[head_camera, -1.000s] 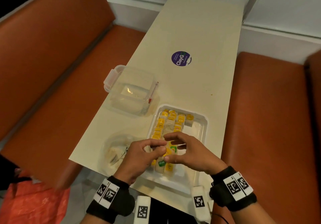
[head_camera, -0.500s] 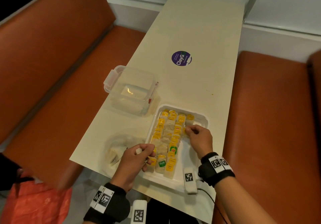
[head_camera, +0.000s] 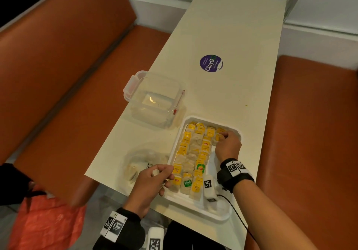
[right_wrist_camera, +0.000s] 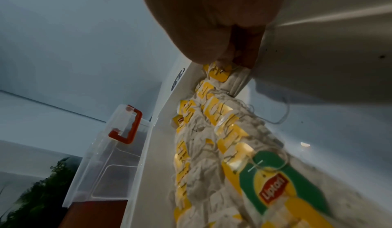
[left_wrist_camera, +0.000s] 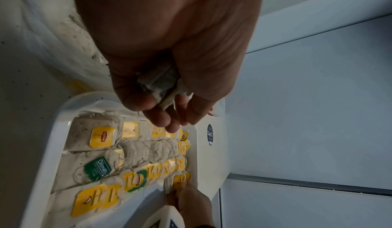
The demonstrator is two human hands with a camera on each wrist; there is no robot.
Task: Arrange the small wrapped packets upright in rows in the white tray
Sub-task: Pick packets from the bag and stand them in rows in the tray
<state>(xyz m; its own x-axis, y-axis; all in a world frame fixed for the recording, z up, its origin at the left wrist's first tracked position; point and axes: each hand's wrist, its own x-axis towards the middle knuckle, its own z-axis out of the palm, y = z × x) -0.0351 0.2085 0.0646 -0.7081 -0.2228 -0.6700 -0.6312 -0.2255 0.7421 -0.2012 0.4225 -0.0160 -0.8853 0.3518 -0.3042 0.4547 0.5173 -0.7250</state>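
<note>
Round purple sticker on the cream surface: "ClayGo". Green paper tag on a near packet in the white tray: "Dilmah". Green-and-yellow tag and yellow tag: "Lipton".

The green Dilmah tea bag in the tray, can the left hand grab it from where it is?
Probably not right away. The left hand hovers right beside the green Dilmah packet, nothing covering it, but its fingers already hold a tea bag, which it would need to put down first.
</note>
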